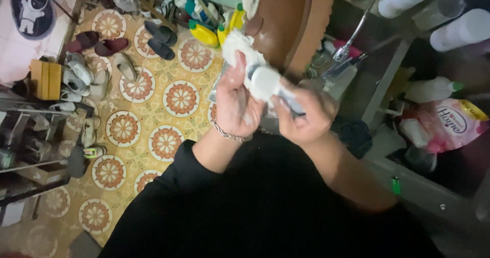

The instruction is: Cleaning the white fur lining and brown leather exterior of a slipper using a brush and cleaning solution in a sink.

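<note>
Left hand curling its fingers around a white cloth, right hand pinching a small white-capped tube between thumb and fingertips, brown basin lying just beyond the fingers.

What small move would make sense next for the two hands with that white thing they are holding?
Probably a short rub with the left hand while the right hand steadies the white shoe. Both hands already grip it above the brown basin, and a white cloth sits bunched at the left hand's fingertips.
</note>
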